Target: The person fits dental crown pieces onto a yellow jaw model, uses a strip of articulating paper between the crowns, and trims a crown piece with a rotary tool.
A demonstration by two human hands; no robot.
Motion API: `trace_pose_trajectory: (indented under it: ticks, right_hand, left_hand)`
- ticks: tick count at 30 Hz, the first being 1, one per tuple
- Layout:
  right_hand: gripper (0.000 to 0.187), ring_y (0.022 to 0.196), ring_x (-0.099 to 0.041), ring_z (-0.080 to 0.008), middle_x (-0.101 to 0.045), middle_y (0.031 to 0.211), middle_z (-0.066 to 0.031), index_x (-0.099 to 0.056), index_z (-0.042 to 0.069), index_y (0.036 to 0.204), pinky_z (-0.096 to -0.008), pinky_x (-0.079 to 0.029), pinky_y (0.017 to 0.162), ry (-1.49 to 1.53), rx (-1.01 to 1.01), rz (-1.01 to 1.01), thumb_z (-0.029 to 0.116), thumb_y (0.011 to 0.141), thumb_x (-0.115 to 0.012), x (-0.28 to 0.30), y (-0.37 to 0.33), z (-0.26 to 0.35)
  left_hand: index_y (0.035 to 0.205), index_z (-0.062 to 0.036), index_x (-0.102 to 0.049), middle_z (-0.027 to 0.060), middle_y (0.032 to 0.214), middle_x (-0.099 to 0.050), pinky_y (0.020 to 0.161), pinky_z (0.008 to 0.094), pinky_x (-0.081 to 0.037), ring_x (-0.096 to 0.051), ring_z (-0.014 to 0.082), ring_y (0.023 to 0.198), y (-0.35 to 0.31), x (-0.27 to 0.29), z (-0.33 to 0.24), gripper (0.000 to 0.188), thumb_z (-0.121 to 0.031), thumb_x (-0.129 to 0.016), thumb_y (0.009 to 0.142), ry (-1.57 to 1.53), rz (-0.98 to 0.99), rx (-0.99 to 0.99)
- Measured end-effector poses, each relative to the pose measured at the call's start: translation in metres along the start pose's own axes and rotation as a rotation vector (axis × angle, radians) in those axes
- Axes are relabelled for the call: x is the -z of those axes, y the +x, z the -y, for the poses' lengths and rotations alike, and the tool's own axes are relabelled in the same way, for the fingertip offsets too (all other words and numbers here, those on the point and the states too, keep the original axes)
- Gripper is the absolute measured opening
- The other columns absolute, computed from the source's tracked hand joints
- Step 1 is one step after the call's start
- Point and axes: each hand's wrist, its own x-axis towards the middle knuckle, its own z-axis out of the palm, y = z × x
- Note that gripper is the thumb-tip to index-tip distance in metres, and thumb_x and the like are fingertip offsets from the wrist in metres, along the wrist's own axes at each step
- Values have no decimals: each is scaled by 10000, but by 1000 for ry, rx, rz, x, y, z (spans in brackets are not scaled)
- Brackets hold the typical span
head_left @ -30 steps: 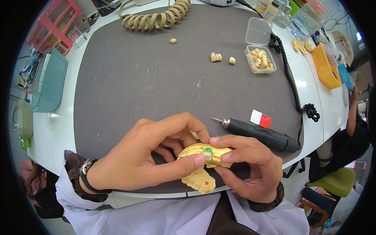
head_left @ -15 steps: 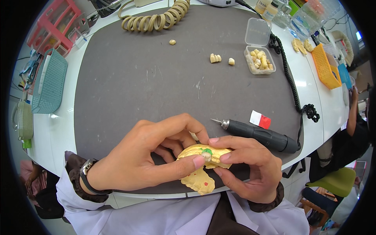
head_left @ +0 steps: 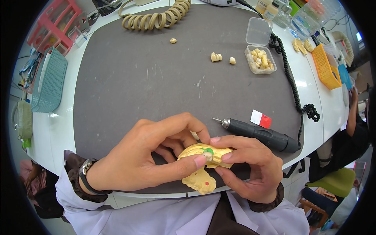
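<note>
Yellow, plaster-like dental cast gripped between the two bare hands, at the near edge of a smooth dark grey mat. Left hand: partly closed, the thumb pressed against a small, glossy, greyish-ivory artificial tooth set on the cast, the index finger arched over to the far side; a wide gap remains between thumb and index finger behind their tips. Right hand: pinching the cast's right end, index and middle fingers on its upper side, thumb beneath its near edge.

Orientation: the long axis of the cast's upper part runs left to right across the grip, while a flat, irregular lobe projects below the left thumb toward the wearer; the junction of the two parts is partly hidden by that thumb. Surface: uneven and ridged, with a green patch just beyond the tooth and red spots on the lobe.

Right of and beyond the grip lies a black, cylindrical handpiece with a slender metal tip, directed leftward. Farther beyond, a clear plastic box with raised lid contains ivory, rounded tooth pieces
</note>
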Motion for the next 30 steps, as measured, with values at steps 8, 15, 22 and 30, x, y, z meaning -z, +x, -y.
trace_pose_trajectory:
  ticks: [8, 15, 22, 30]
  right_hand:
    - [355, 1004, -678, -288, -649, 1145, -212, -604, -1, 1099, -317, -576, 790, -6, 6, -5, -108, 777, -707, -1, 0, 1]
    - [354, 993, -680, -283, -647, 1150, -213, -604, 1, 1102, -314, -575, 791, 5, -8, -1, -107, 781, -707, 0, 0, 1]
    - [365, 987, -680, -285, -645, 1157, -211, -605, 4, 1115, -311, -573, 790, 19, -7, 4, -105, 782, -706, 0, 1, 0]
    - [359, 983, -681, -281, -647, 1154, -206, -611, 9, 1104, -310, -574, 785, 6, -15, 0, -105, 777, -710, -1, 1, 1]
  left_hand:
    - [1139, 22, -539, 114, 933, -691, 749, 239, -558, -677, 130, 870, -1, 1, 1, 299, -129, -651, 908, 2, 1, -9]
    - [1141, 21, -537, 110, 930, -691, 745, 235, -555, -677, 129, 866, 0, 0, 0, 297, -127, -649, 909, -9, 2, 1]
    - [1141, 20, -541, 105, 929, -692, 747, 230, -550, -674, 124, 863, 0, 2, -3, 289, -119, -645, 910, -18, 11, 53]
    - [1130, 21, -547, 104, 922, -694, 739, 228, -548, -677, 127, 862, 0, 1, 0, 282, -112, -647, 903, -6, -7, 4]
